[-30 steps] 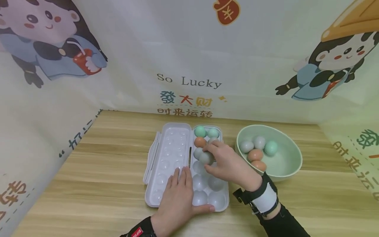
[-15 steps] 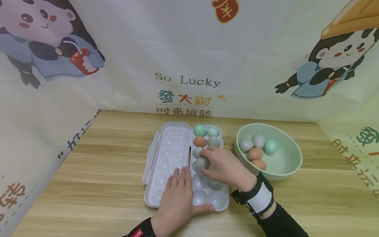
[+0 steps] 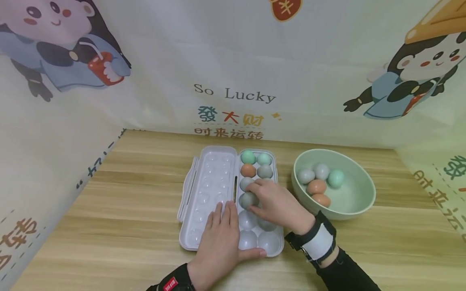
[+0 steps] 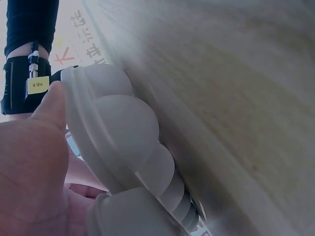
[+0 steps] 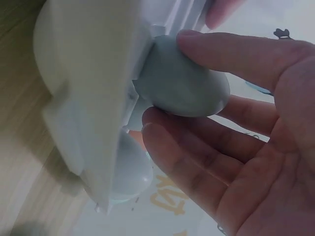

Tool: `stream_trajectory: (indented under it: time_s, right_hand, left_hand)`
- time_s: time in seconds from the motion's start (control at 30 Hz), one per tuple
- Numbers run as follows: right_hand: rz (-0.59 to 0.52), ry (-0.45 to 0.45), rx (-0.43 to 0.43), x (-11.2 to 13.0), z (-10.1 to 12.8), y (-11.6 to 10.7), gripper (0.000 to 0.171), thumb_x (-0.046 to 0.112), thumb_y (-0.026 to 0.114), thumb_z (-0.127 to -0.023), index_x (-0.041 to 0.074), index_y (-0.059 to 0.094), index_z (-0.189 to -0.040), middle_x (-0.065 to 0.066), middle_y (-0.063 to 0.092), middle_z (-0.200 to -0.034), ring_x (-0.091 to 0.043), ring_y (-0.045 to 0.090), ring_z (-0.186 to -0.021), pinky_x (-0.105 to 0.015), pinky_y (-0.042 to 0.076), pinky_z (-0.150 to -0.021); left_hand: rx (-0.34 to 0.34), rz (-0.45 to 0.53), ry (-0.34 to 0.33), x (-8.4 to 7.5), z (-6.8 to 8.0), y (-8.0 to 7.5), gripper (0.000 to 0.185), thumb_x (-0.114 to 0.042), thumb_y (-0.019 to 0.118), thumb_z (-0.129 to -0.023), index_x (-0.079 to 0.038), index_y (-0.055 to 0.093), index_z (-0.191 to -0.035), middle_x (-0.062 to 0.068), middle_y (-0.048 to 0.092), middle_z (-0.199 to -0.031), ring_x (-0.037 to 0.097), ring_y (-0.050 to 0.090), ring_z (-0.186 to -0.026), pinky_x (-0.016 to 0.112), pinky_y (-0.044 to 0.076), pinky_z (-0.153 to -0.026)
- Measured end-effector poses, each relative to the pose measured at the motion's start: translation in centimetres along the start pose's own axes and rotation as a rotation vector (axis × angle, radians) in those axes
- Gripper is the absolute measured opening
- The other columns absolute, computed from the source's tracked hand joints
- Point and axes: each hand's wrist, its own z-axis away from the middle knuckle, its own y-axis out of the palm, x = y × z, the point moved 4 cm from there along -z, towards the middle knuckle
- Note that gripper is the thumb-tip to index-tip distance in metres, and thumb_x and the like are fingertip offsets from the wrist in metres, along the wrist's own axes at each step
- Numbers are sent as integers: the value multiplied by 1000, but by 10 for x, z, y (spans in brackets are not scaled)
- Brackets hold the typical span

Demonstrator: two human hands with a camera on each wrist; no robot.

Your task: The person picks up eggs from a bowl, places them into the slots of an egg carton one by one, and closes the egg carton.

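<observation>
Over egg tray (image 3: pixel 189 238), right hand (image 3: pixel 278 204) pinching grey egg (image 3: pixel 249 199)

The left hand's thumb (image 4: pixel 51 105) presses the white egg tray's rim (image 4: pixel 81 132) on the wooden table (image 4: pixel 236 98).

left hand (image 3: pixel 218 238) flat, right hand (image 3: pixel 276 204) pinching

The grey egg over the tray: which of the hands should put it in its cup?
Probably the right hand: it already pinches the grey egg over the egg tray. The left hand rests on the tray.
</observation>
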Motion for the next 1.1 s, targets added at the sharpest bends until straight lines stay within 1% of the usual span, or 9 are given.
stream_trajectory:
  time_s: [0.1, 0.27, 0.47, 0.57, 0.73, 0.93, 1.1]
  right_hand:
    - [-2, 4, 7, -1, -1, 0, 35, 17, 82, -79, 5, 67, -108, -5, 65, -97, -18, 61, -84, -34, 52, -70]
    - [-22, 4, 38, -1, 0, 4, 30, 14, 81, -81, 4, 67, -106, -4, 62, -92, -16, 59, -80, -31, 51, -69]
    - [-41, 7, 72, -2, 0, 3, 34, 11, 80, -82, 2, 66, -112, -7, 64, -97, -17, 60, -85, -32, 52, -74]
    - [-30, 4, 67, -4, 1, 0, 36, 13, 80, -82, 2, 65, -113, -7, 64, -97, -19, 61, -85, -34, 52, -75]
    - [-14, -5, 52, -5, 4, -5, 35, 16, 78, -84, 1, 65, -112, -8, 63, -94, -18, 60, -80, -33, 51, -69]
    - [-14, 22, 58, -5, 7, -15, 32, 19, 75, -87, 1, 67, -113, -8, 67, -100, -18, 63, -83, -32, 52, -70]
    - [-15, 32, 38, -8, 9, -26, 28, 19, 75, -88, 1, 68, -109, -7, 67, -96, -20, 62, -85, -34, 52, -73]
  left_hand:
    - [0, -12, 6, -1, -2, -1, 125, -84, 58, -68, 19, 40, -137, 35, 46, -136, 49, 42, -128, 55, 37, -101]
    - [-6, -17, 6, -1, 0, 0, 125, -84, 60, -67, 18, 40, -137, 34, 47, -135, 49, 43, -128, 55, 38, -100]
    - [-2, -9, 3, -1, 0, 1, 126, -84, 59, -67, 18, 40, -138, 35, 47, -135, 49, 42, -128, 55, 37, -101]
    - [15, -8, -5, 0, -1, 2, 126, -85, 57, -67, 18, 39, -138, 35, 45, -137, 49, 41, -129, 55, 36, -102]
    - [41, -11, -14, 2, -1, 4, 127, -85, 57, -67, 18, 39, -139, 35, 44, -138, 49, 39, -130, 56, 35, -103]
    - [18, -26, -2, 1, 0, 2, 126, -85, 57, -67, 18, 40, -138, 35, 46, -137, 48, 41, -130, 55, 36, -102]
    - [28, -23, -8, 0, -2, 1, 127, -85, 56, -67, 18, 38, -139, 35, 44, -138, 48, 39, -131, 54, 35, -103]
